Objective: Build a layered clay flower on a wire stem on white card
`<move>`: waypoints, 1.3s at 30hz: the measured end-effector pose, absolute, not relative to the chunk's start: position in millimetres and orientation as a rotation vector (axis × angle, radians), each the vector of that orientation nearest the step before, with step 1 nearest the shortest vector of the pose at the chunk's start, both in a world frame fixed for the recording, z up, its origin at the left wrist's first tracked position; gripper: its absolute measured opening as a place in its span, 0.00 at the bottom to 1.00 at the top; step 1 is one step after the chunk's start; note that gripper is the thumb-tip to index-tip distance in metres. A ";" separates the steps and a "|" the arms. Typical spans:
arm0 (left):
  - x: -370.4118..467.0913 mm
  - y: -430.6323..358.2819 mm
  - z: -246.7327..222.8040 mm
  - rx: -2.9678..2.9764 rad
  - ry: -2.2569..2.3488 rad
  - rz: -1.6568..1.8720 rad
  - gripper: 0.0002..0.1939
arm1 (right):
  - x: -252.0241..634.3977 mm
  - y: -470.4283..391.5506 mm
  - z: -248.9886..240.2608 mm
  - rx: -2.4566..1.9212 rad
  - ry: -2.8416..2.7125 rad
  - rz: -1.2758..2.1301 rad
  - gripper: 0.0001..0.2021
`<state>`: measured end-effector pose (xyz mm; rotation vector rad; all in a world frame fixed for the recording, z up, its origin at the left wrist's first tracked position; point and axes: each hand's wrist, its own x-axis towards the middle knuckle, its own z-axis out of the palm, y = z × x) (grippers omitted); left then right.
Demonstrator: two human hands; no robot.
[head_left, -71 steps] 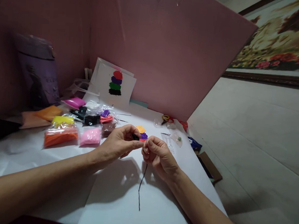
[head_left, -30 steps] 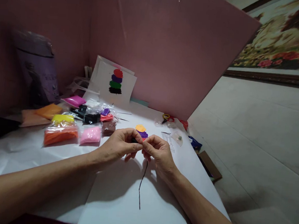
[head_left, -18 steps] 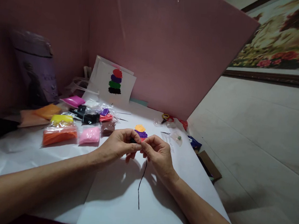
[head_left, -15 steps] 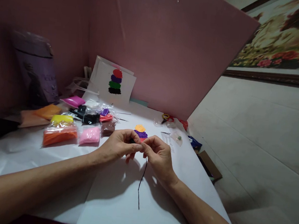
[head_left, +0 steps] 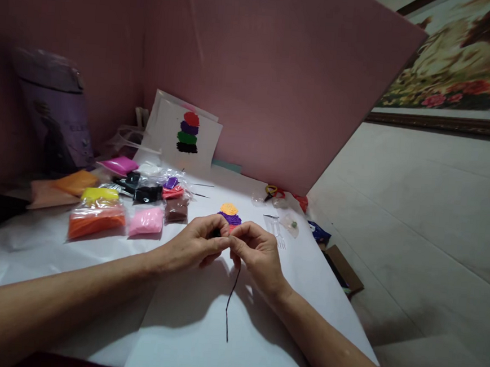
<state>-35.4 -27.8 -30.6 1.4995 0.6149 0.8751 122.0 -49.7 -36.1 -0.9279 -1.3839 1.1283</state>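
Note:
My left hand and my right hand meet with fingertips pinched together over the white sheet. A bit of black material shows within the curl of my left fingers. Whatever my right fingertips pinch is too small to make out. Below the hands, a thin black strand runs down the sheet; its upper end reaches my right fingers. Just beyond my fingertips lie textured patches of orange, purple and red, partly covered by the hands.
Bags of coloured clay lie on the left. Behind them leans a card with red, purple, green and black patches. Scissors and a clear plastic fork lie to the right. A purple cylindrical bag stands back left.
Both hands have shifted slightly left, and the fingertips have drawn closer together. The black strand stays in nearly the same place, with its top now beside my right fingers.

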 end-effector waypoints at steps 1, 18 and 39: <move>-35.4 -27.1 -30.5 1.463 0.598 0.858 0.18 | 122.6 -48.4 -35.9 -0.913 -1.356 1.198 0.12; -34.9 -26.3 -28.3 0.934 0.568 0.833 0.12 | 125.5 -41.3 -43.5 -0.912 -1.159 1.428 0.12; -35.4 -23.9 -31.6 1.056 0.658 0.824 0.14 | 124.8 -41.2 -41.7 -1.017 -1.319 0.985 0.09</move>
